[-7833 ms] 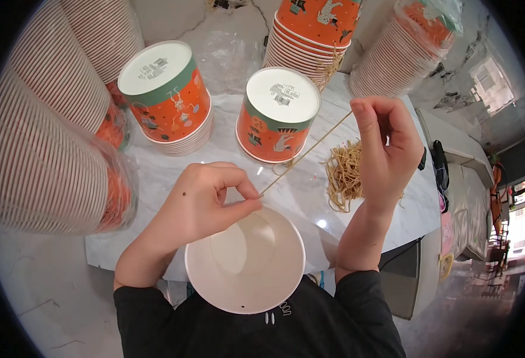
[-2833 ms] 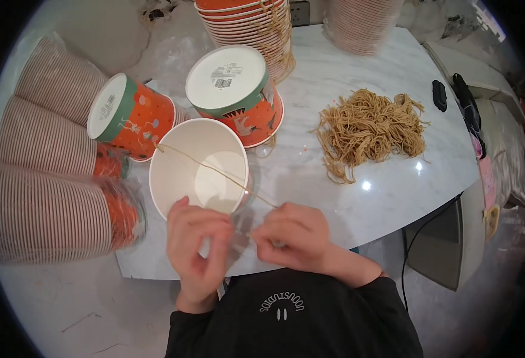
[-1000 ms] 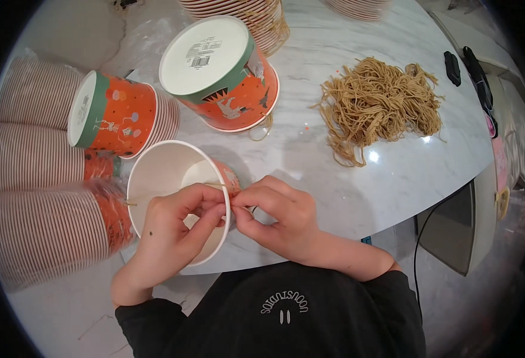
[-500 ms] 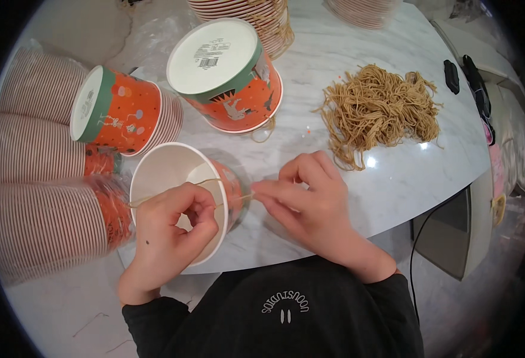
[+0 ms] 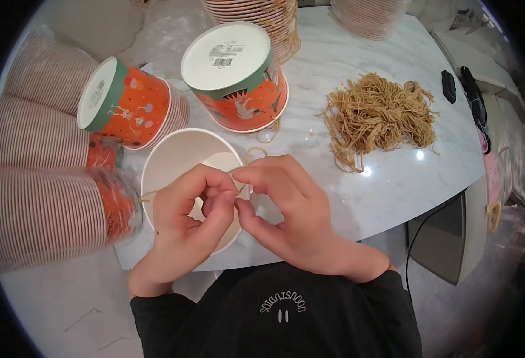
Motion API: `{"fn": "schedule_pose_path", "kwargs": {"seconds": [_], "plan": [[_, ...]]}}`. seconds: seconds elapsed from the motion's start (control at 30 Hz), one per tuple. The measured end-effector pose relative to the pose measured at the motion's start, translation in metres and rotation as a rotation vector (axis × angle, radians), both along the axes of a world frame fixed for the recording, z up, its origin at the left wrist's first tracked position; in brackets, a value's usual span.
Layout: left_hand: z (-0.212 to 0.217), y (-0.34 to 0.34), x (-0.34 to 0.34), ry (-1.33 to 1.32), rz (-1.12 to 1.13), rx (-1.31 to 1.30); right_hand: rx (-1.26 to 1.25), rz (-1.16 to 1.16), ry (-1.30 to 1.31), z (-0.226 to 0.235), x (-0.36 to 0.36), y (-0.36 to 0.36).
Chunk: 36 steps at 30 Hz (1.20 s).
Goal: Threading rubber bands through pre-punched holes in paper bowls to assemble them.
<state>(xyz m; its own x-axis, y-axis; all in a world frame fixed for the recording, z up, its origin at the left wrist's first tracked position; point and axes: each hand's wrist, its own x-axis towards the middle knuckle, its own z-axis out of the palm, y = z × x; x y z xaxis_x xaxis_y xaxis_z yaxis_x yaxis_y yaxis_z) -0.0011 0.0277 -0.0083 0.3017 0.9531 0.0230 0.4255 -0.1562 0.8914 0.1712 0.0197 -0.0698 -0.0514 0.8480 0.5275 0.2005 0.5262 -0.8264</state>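
A white paper bowl [image 5: 173,161] lies at the near edge of the marble table [image 5: 358,77], its open mouth facing up at me. My left hand [image 5: 185,227] and my right hand [image 5: 286,215] meet over its right rim. Both pinch a thin tan string [image 5: 251,154] between their fingertips. One end of the string sticks out past the bowl's left edge, and a small loop shows above my right fingers. Much of the string is hidden by my fingers.
Two orange-and-green paper tubs [image 5: 238,77] [image 5: 128,104] stand upside down behind the bowl. Sleeves of stacked striped cups [image 5: 41,209] lie at the left. A heap of tan strings [image 5: 382,116] rests at the right, with black items [image 5: 448,86] near the table's far right edge.
My hands have drawn close together over the bowl's right rim. The string, earlier stretched across the bowl, is now bunched between my fingertips with a small loop showing.
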Motion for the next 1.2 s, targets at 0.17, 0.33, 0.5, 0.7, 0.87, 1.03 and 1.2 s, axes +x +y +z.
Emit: {"fn": "schedule_pose_path", "kwargs": {"seconds": [0.17, 0.33, 0.5, 0.7, 0.87, 1.03, 1.2], "plan": [[-0.002, 0.003, -0.004, 0.088, -0.135, 0.187, 0.069, -0.036, -0.101, -0.004, 0.004, 0.005], [0.020, 0.010, 0.009, 0.175, -0.087, 0.218, 0.048, 0.101, -0.253, 0.006, 0.020, 0.016], [0.017, 0.029, 0.002, 0.128, -0.285, 0.128, 0.132, 0.207, -0.436, 0.038, 0.042, 0.024], [-0.001, 0.019, 0.003, 0.157, -0.103, 0.224, 0.099, 0.295, -0.460, 0.036, 0.051, 0.032], [-0.019, 0.012, 0.002, 0.124, 0.001, 0.370, 0.078, 0.212, -0.316, 0.021, 0.045, 0.034], [-0.013, 0.005, 0.004, -0.062, 0.152, 0.244, -0.135, 0.242, -0.054, 0.023, 0.041, 0.026], [-0.002, 0.001, 0.004, -0.021, 0.136, 0.051, -0.294, 0.311, 0.077, 0.024, 0.041, 0.027]]}}
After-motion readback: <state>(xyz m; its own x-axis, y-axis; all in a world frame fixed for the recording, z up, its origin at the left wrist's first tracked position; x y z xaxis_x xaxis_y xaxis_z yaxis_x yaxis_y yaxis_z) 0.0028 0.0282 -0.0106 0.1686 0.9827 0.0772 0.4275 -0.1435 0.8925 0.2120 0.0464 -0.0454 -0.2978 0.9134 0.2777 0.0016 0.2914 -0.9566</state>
